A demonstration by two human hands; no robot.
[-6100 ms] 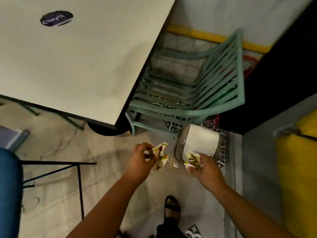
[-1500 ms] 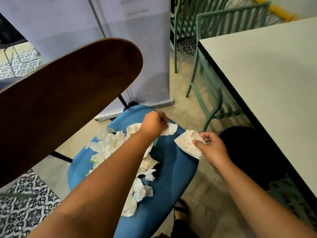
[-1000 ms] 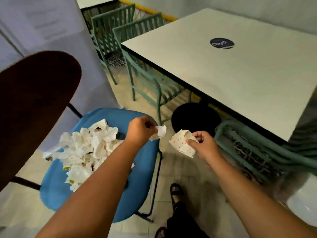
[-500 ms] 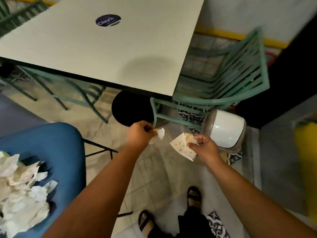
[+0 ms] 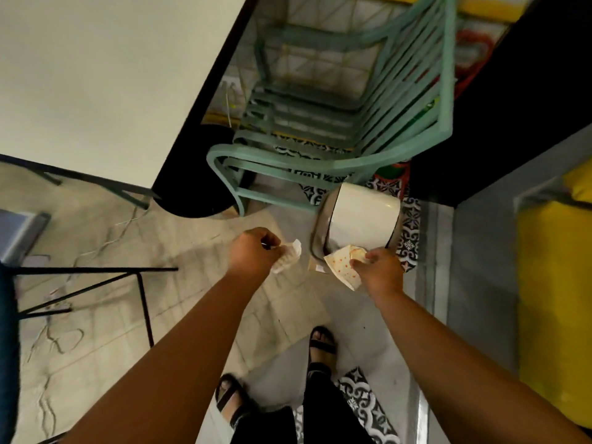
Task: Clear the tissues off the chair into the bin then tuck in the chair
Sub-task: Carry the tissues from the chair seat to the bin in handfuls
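Observation:
My left hand [image 5: 253,253] grips a crumpled white tissue [image 5: 289,256] just left of the white bin [image 5: 360,221], which stands on the floor with its lid up. My right hand [image 5: 378,270] holds a white tissue with orange dots [image 5: 339,267] right at the bin's front rim. Only a dark blue sliver of the chair [image 5: 6,347] and its black legs [image 5: 141,302] show at the left edge; the tissues on its seat are out of view.
A cream table [image 5: 96,75] fills the upper left, its black base beside a green slatted chair [image 5: 336,100] behind the bin. A black wall stands to the right, a yellow object [image 5: 557,299] at far right. My sandalled feet stand on the tiled floor below.
My view has swung right from the blue chair to the bin. Both hands, each still holding its tissue, have come closer to the bin; the right one has reached its rim.

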